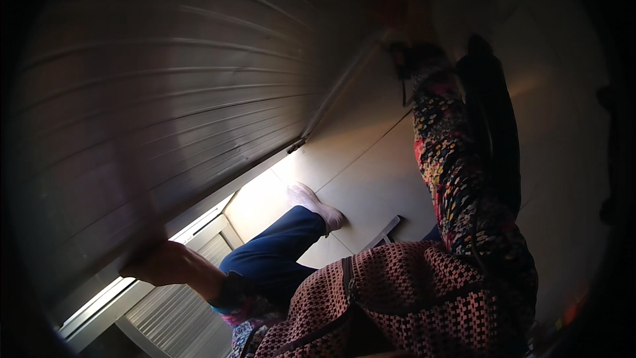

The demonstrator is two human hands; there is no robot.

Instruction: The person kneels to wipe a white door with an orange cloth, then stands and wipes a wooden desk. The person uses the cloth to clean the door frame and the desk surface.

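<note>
My left hand (161,262) is at the lower left, against the edge of a ribbed metal door panel (198,104); shadow hides its fingertips. My right arm, in a flowered sleeve (444,149), reaches up the picture to the dark top. There my right hand (410,15) is only dimly visible, and what it touches cannot be made out. A patterned pink and black garment with a zip (397,278) covers my front.
Bright light falls through the gap beside the panel onto the tiled floor (367,169). A pale shoe (318,206) stands there. A framed ribbed panel (184,308) is at the lower left. A dark bar-shaped object (385,233) lies on the floor.
</note>
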